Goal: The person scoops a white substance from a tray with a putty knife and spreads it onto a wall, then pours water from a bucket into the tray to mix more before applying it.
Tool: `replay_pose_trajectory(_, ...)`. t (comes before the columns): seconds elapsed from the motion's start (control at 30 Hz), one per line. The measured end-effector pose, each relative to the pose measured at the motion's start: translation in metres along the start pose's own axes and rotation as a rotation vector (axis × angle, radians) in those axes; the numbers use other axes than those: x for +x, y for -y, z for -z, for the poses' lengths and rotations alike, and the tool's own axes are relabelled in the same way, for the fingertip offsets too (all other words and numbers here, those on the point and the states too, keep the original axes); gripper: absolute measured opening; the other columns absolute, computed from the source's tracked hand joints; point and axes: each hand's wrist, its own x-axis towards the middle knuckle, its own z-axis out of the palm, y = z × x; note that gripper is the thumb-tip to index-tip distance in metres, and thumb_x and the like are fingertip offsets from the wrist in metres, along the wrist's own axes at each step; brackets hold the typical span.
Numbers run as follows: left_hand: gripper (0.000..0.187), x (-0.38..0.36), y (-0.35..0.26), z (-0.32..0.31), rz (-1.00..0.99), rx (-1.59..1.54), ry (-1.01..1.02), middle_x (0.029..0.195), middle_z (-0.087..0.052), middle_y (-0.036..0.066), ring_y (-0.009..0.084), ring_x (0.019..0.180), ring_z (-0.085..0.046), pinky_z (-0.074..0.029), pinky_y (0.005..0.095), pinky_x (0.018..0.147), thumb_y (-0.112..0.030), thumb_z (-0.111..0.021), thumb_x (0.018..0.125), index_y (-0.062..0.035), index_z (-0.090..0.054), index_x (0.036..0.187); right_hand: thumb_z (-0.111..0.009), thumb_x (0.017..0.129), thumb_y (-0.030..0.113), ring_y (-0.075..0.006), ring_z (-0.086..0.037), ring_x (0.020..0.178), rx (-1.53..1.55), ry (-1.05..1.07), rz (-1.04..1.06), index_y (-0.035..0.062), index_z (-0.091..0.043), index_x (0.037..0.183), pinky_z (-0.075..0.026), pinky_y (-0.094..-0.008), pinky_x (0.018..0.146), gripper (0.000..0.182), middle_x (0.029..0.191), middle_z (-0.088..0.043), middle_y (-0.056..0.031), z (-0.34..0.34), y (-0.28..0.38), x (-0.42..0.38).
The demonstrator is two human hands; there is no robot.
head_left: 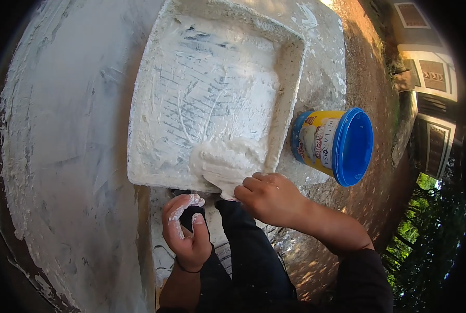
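Right hand (272,198) curled into a loose fist at the near edge of the paint tray (149,130), fingers closed, knuckles up, pressed against a lump of thick white paste (225,161) heaped in the tray's near corner; whether something is gripped inside, cannot tell. Left hand (187,232) just below the tray's near edge, palm turned inward, fingers half bent and spread, holding nothing, smeared with white paste. Tray lying flat on a white-coated surface (66,156). Blue-lidded plastic tub (333,143) on its side just beside the tray's right edge.
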Motion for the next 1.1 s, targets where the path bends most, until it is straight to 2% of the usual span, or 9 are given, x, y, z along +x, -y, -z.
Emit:
replay_pose_trajectory(0.07,0.026,0.000,-0.002,0.000,-0.018,0.024,-0.009,0.102,-0.056,0.018,0.0281,0.091,-0.056,-0.047,0.0370,0.081,-0.001,-0.051,0.081,0.0053,-0.052,0.106,-0.055,0.074,0.010,-0.0272,-0.063,0.071,0.017,0.046,0.010,0.0041,-0.055,0.080,-0.051,-0.0363,0.063,0.009,0.072,-0.057,-0.0100,0.008,0.004,0.002)
replay_pose_trajectory(0.17,0.027,0.001,-0.001,-0.003,-0.029,0.020,0.001,0.102,-0.056,0.018,0.0280,0.091,-0.056,-0.047,0.0370,0.082,-0.001,-0.052,0.081,0.0056,-0.051,0.107,-0.055,0.074,0.010,-0.0273,-0.062,0.071,-0.013,0.026,-0.023,0.0040,-0.055,0.080,-0.051,-0.0369,0.062,0.008,0.072,-0.057,-0.0099,-0.010,-0.014,0.004)
replay_pose_trajectory(0.4,0.031,0.007,-0.002,-0.004,-0.042,-0.018,-0.005,0.105,-0.054,0.019,0.0273,0.092,-0.055,-0.046,0.0374,0.082,-0.002,-0.051,0.081,0.0072,-0.048,0.111,-0.055,0.072,0.009,-0.0276,-0.063,0.071,0.013,-0.011,-0.058,0.0037,-0.055,0.080,-0.051,-0.0374,0.063,0.009,0.073,-0.058,-0.0103,0.008,-0.016,0.004)
replay_pose_trajectory(0.5,0.032,0.006,0.001,-0.006,-0.051,0.038,-0.003,0.105,-0.054,0.019,0.0269,0.092,-0.055,-0.045,0.0369,0.083,-0.002,-0.051,0.081,0.0071,-0.047,0.111,-0.055,0.072,0.009,-0.0276,-0.063,0.072,0.052,0.017,-0.056,0.0034,-0.055,0.081,-0.051,-0.0376,0.063,0.010,0.072,-0.057,-0.0101,0.005,-0.016,0.002)
replay_pose_trajectory(0.6,0.032,0.008,-0.001,-0.010,-0.010,-0.074,-0.034,0.104,-0.054,0.019,0.0266,0.090,-0.055,-0.045,0.0369,0.083,-0.001,-0.051,0.081,0.0068,-0.047,0.112,-0.066,0.069,0.012,-0.0249,-0.059,0.065,0.072,-0.017,0.032,0.0064,-0.052,0.076,-0.049,-0.0365,0.058,0.017,0.070,-0.052,-0.0066,-0.003,-0.009,-0.003)
replay_pose_trajectory(0.73,0.033,0.010,0.006,-0.006,-0.080,0.074,0.051,0.109,-0.052,0.018,0.0250,0.091,-0.056,-0.046,0.0374,0.084,0.001,-0.043,0.085,0.0066,-0.042,0.117,-0.064,0.069,0.013,-0.0223,-0.058,0.063,-0.011,-0.069,0.026,0.0064,-0.050,0.074,-0.049,-0.0345,0.056,0.016,0.067,-0.048,-0.0054,-0.004,-0.009,-0.001)
replay_pose_trajectory(0.77,0.033,0.008,0.006,-0.006,-0.059,0.037,0.026,0.107,-0.052,0.018,0.0252,0.090,-0.056,-0.046,0.0366,0.083,-0.001,-0.047,0.083,0.0066,-0.044,0.115,-0.058,0.072,0.010,-0.0263,-0.063,0.069,0.042,0.023,0.014,0.0037,-0.055,0.079,-0.051,-0.0362,0.060,0.010,0.069,-0.055,-0.0087,0.001,-0.007,0.002)
replay_pose_trajectory(0.93,0.032,0.008,0.003,-0.009,-0.018,-0.059,-0.047,0.105,-0.053,0.018,0.0250,0.088,-0.055,-0.046,0.0354,0.081,-0.002,-0.050,0.082,0.0065,-0.046,0.113,-0.058,0.072,0.010,-0.0263,-0.063,0.069,0.037,0.011,0.063,0.0036,-0.055,0.079,-0.052,-0.0359,0.059,0.010,0.070,-0.056,-0.0086,0.003,-0.008,0.009)
replay_pose_trajectory(1.1,0.032,0.012,0.003,-0.008,-0.046,-0.020,-0.038,0.104,-0.053,0.018,0.0249,0.089,-0.054,-0.047,0.0357,0.081,-0.003,-0.050,0.083,0.0066,-0.046,0.113,-0.058,0.073,0.010,-0.0270,-0.064,0.070,0.007,0.028,-0.014,0.0032,-0.057,0.082,-0.052,-0.0358,0.059,0.012,0.072,-0.059,-0.0097,0.002,-0.021,0.020)
